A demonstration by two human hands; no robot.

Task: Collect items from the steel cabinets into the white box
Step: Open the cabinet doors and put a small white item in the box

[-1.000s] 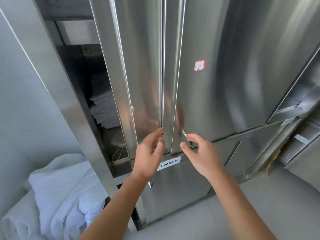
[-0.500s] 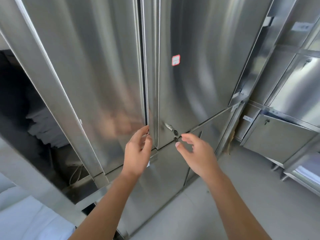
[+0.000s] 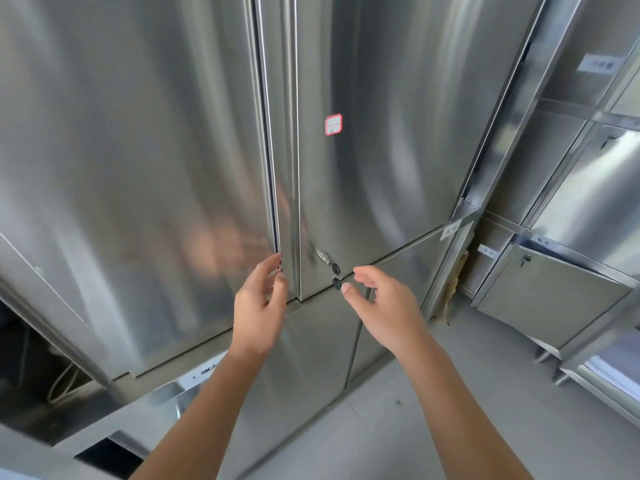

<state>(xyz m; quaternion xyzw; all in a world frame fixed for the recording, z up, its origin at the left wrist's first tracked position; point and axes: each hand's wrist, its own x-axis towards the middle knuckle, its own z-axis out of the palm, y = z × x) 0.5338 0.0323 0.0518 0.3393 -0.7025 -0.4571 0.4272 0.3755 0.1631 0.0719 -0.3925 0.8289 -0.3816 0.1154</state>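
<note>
Steel fills my view: the tall brushed stainless-steel cabinet (image 3: 311,358) stands right in front of me, its wide left door (image 3: 138,168) meeting the right door (image 3: 381,150) at a central seam. My left hand (image 3: 258,306) is loose, fingertips (image 3: 277,263) touching the left door's edge low on that seam, gripping nothing. My right hand (image 3: 384,306) hangs relaxed and empty, thumb just beside the small dark-headed keys (image 3: 336,270) dangling from the round silver lock (image 3: 323,255). Higher on the right door sits a small red-bordered white sticker (image 3: 333,124).

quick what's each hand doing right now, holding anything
left hand: open, fingertips at the left door edge
right hand: open, holds nothing, thumb near the keys
</note>
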